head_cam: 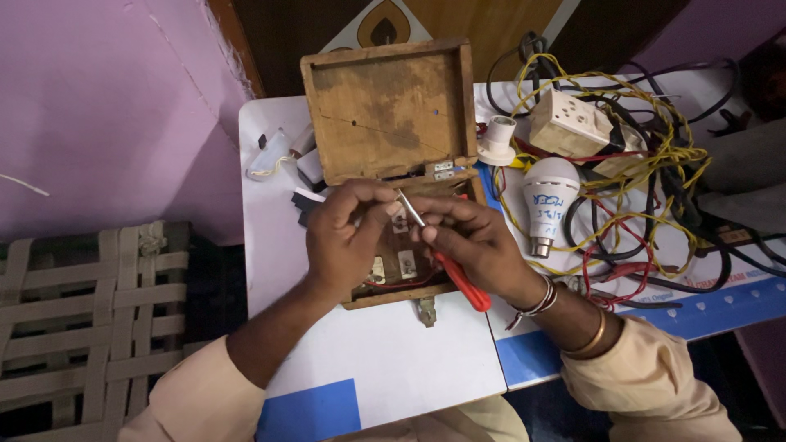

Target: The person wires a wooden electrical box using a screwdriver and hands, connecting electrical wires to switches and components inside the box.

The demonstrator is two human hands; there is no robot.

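We see a white table [385,360] by a pink wall [106,106], with a woven seat [82,311] beside it. Our right hand [475,241] grips a red screwdriver [458,278] over the open wooden box [393,106]. Our left hand [348,237] pinches its metal tip.

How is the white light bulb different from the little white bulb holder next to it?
The light bulb lies on its side, while the bulb holder stands upright. The light bulb is bigger with a rounded dome; the bulb holder is smaller, with a flat round base. The light bulb has a metal cap at one end and handwriting on it; the bulb holder shows an open top and no writing. Both are white and sit on the table right of the wooden box.
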